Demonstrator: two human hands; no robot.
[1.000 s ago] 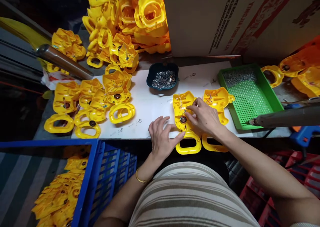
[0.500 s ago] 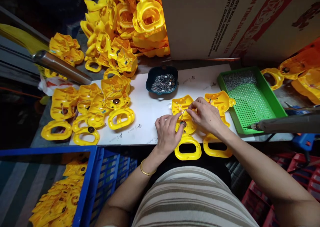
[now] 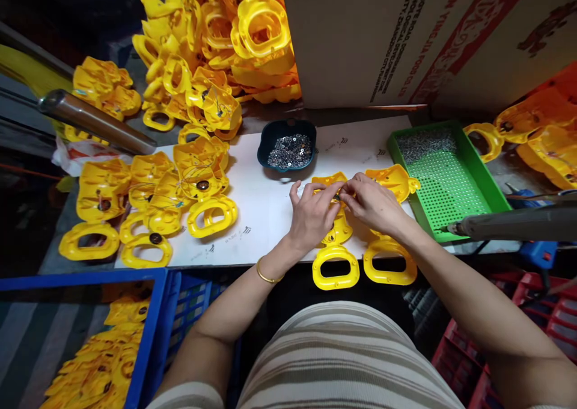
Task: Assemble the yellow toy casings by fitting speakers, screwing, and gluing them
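Note:
My left hand (image 3: 312, 215), with a gold bangle at the wrist, and my right hand (image 3: 373, 203) meet fingertip to fingertip over a yellow plastic shell half (image 3: 337, 233). Both hands pinch at its thin wires, which the fingers mostly cover. The shell's oval handle loop (image 3: 336, 267) points toward my body, past the table's front edge. Beside it, partly under my right wrist, lies a second yellow shell half (image 3: 391, 180) with its own handle loop (image 3: 390, 270).
A dark bowl (image 3: 287, 126) of small metal parts stands behind my hands. At right is a green tray (image 3: 484, 177) with screws, a dark tool overhanging it. Yellow shells (image 3: 106, 186) cover the left side. Blue crate (image 3: 157, 331) lower left; cardboard box (image 3: 342, 42) behind.
My left hand has moved up and right, its fingertips now meeting my right hand's. The speaker and wires seen before are now mostly covered. The whole view has shifted slightly.

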